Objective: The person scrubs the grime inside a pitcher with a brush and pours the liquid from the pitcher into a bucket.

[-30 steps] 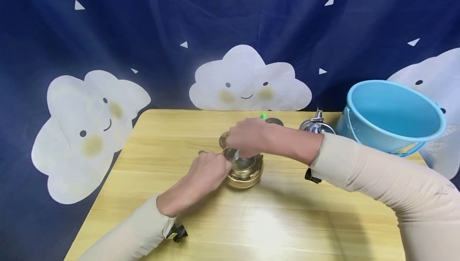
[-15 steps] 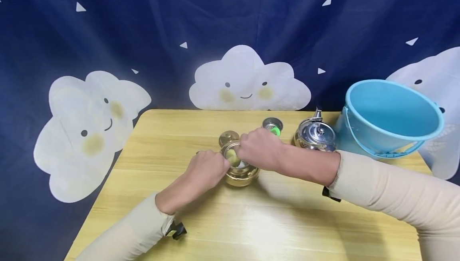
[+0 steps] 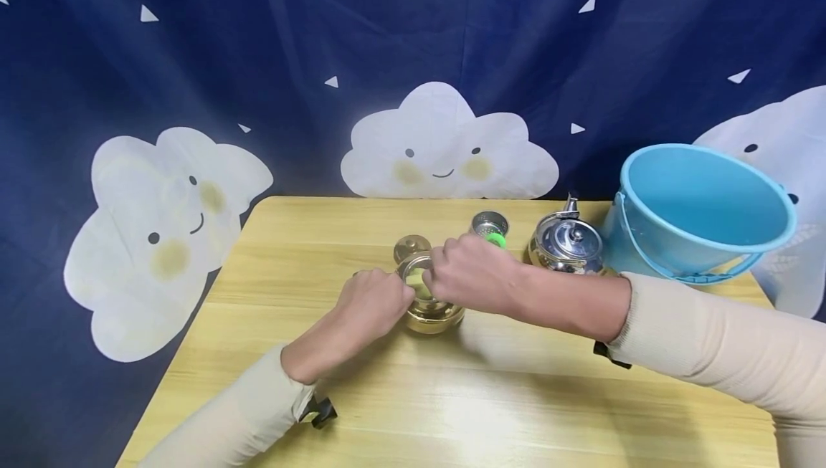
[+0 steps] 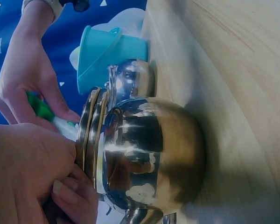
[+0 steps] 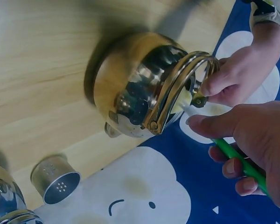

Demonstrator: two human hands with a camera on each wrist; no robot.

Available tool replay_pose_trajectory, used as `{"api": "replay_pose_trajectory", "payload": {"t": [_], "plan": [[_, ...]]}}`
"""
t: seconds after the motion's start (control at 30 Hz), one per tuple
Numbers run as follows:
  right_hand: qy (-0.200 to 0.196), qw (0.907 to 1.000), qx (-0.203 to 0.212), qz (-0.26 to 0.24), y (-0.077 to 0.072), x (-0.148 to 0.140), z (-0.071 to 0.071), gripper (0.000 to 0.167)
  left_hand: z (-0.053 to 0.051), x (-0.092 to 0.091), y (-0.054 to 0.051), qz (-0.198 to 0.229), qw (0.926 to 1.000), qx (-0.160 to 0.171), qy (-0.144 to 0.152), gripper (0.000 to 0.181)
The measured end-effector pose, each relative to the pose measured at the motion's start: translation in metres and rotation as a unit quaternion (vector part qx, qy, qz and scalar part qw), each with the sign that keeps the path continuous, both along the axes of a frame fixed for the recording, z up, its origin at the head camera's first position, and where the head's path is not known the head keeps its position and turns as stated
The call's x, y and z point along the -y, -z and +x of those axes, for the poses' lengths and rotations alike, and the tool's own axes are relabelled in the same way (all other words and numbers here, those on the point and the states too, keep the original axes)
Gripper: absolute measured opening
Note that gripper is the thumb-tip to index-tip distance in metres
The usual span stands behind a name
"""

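A gold teapot (image 3: 431, 322) stands on the table, its top uncovered. My left hand (image 3: 374, 303) grips the teapot's folded handle (image 5: 165, 100) at the rim. In my right hand (image 3: 474, 271) is a sponge brush with a green handle (image 5: 242, 165) and a white neck (image 4: 65, 127). Its yellowish sponge head (image 3: 418, 284) sits in the teapot's mouth, partly hidden by the rim and my fingers. Just behind the teapot lies its round gold lid (image 3: 411, 246).
A perforated metal strainer (image 3: 488, 221) stands near the table's back edge. Right of it are a silver teapot (image 3: 571, 242) with its lid on and a large blue bucket (image 3: 697, 253). A dark blue cloud-print curtain (image 3: 290, 38) hangs behind the table (image 3: 310, 231).
My right hand has moved right and toward me with the brush, uncovering the lid, strainer and silver teapot. The sponge head now shows in the teapot's mouth. My left hand has barely moved.
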State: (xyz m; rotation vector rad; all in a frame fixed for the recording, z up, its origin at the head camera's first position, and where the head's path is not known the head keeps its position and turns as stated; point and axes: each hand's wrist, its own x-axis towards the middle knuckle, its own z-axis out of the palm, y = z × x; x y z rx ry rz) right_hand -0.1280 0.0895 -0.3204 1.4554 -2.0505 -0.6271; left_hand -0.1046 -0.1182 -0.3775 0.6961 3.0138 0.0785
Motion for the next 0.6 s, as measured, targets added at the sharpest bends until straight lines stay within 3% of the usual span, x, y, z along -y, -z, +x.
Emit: {"api": "replay_pose_trajectory", "payload": {"t": [0.2,0.3,0.6], "plan": [[-0.028,0.9987,-0.042,0.001,-0.004,-0.008,0.002,0.023,0.000,0.000,0.001,0.022,0.9996,0.010,-0.017,0.046],[-0.034,0.9983,-0.047,-0.004,-0.006,-0.013,0.001,0.020,0.001,0.000,0.000,0.005,0.9999,0.004,-0.010,0.044],[-0.046,0.9971,-0.060,-0.006,-0.013,-0.024,-0.001,0.016,0.000,0.000,0.000,0.017,0.9996,0.010,-0.018,0.045]]}}
